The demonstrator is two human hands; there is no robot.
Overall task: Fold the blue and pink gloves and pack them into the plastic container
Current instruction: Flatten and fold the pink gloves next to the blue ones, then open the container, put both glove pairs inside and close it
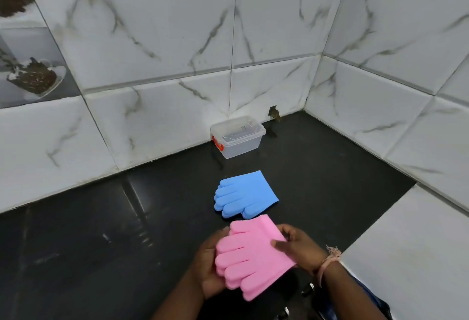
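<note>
Hands gripping pink gloves (251,256), left hand (206,269) seemingly cupped beneath, right hand (298,250) pinching cuff edge

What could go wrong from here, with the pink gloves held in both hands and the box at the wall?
The clear plastic container with the red latch appears to have its lid on, and both the left hand and right hand are busy with the pink rubber gloves, so opening it may undo the fold. The springy rubber may unfold once released. The blue rubber gloves lie unfolded in the path to the container.
</note>
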